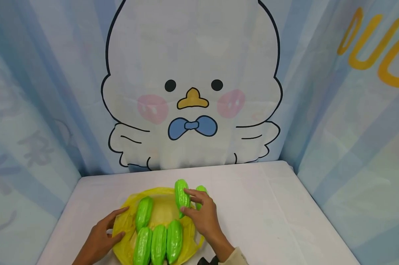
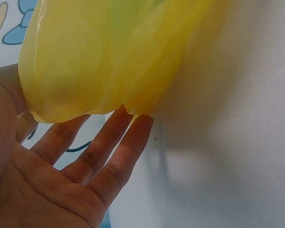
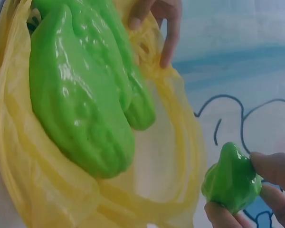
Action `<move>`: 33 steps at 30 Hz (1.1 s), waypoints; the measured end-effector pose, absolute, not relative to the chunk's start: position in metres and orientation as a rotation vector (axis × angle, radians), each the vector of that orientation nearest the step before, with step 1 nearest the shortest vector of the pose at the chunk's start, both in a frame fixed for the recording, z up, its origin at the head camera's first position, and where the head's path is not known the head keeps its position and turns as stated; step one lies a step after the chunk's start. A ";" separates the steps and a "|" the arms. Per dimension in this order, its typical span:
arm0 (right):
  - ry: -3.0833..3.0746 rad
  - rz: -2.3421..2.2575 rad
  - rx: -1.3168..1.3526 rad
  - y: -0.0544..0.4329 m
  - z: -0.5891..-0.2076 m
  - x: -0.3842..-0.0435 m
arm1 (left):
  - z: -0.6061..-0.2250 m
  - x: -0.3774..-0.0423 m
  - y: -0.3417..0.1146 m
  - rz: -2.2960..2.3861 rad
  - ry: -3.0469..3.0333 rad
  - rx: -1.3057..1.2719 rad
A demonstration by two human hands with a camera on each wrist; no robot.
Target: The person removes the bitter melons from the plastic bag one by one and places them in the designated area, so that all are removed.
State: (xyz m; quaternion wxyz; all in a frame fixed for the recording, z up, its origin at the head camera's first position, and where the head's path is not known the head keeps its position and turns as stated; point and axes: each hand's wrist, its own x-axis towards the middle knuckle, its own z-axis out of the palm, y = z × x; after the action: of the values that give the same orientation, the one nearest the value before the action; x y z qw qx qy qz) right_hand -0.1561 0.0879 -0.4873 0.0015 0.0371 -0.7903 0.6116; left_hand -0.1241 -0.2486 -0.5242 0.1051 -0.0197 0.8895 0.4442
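My right hand (image 1: pixel 204 217) pinches a glossy green bitter melon (image 1: pixel 182 197) between thumb and fingers, upright over the far right rim of a yellow plastic bag (image 1: pixel 123 221). In the right wrist view this bitter melon (image 3: pixel 230 183) appears end-on. Several more bitter melons lie in the spread-open bag: three side by side at the near side, one bitter melon (image 1: pixel 144 213) at the far left. Another bitter melon (image 1: pixel 201 188) is partly hidden behind my right hand. At the bag's left edge, my left hand (image 1: pixel 101 235) touches the plastic with spread, fairly straight fingers (image 2: pixel 111 168).
A white-covered table (image 1: pixel 269 213) bears everything and extends to the right of the bag. Behind it hangs a curtain (image 1: pixel 193 44) with a cartoon bird; light-blue curtains (image 1: pixel 362 147) flank both sides. A dark object (image 1: pixel 207 261) shows by the right wrist.
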 end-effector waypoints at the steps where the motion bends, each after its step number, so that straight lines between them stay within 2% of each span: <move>1: -2.478 1.911 0.109 0.090 -0.488 -0.157 | -0.524 -0.124 -0.249 1.309 2.621 -0.056; 22: -2.429 1.785 -0.177 0.135 -0.494 -0.167 | -0.525 -0.124 -0.249 1.317 2.625 -0.030; 33: -2.455 1.712 -0.296 0.154 -0.512 -0.173 | -0.523 -0.124 -0.249 1.309 2.625 -0.041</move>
State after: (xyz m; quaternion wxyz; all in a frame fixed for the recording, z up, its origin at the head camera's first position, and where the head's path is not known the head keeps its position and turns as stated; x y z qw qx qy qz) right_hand -0.1731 0.1543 -0.5122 0.0669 -0.0982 -0.8145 0.5678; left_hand -0.1240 -0.2493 -0.5235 0.1036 -0.0137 0.8900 0.4439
